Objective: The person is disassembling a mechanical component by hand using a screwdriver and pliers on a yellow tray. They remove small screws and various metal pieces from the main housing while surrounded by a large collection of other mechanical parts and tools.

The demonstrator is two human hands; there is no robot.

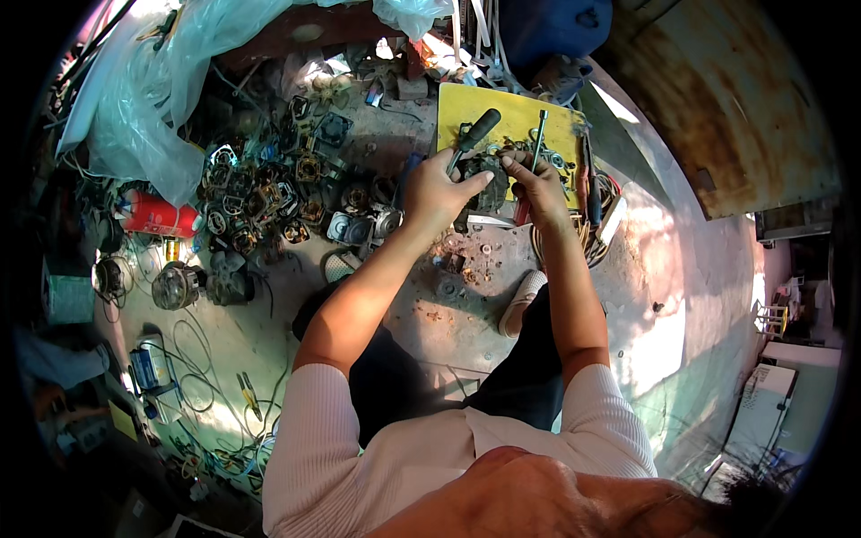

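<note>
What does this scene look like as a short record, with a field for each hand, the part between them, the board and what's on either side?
Left hand: grips a dark-handled tool
Right hand: holds a metal rod
Between hands: dark part, partly hidden by fingers
Board: yellow, beyond the hands, small metal parts on it
Left side: heap of metal parts; red can lying on its side
Right side: coiled cable
</note>
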